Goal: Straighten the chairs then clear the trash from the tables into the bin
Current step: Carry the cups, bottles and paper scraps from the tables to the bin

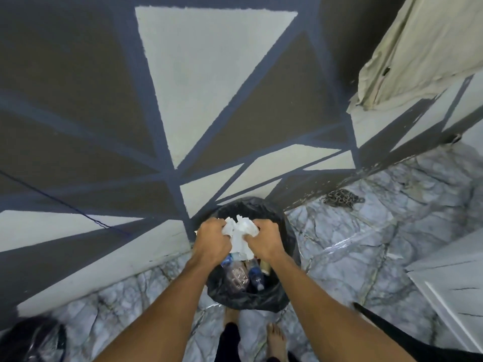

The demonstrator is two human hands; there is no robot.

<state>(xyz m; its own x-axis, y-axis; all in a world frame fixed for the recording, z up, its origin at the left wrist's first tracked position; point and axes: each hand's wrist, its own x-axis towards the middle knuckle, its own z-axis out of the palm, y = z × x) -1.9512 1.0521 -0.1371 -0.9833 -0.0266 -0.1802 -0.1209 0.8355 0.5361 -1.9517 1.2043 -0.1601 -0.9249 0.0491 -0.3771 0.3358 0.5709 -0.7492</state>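
A bin lined with a black bag (285,231) stands on the floor against the painted wall, straight below me. Inside it lie plastic bottles (254,276) and other litter. Both my hands hover over its mouth, gripping one bunch of crumpled white paper trash (241,235) between them. My left hand (213,240) clutches the left side of the bunch and my right hand (264,240) clutches the right side. The lower part of the paper hangs down into the opening.
A wall with grey, brown and pale triangles (209,74) rises right behind the bin. A marble-pattern floor (352,244) spreads to the right, with a coil of chain (339,198) by the wall. Another black bag (31,340) sits bottom left. My bare feet (275,340) stand close to the bin.
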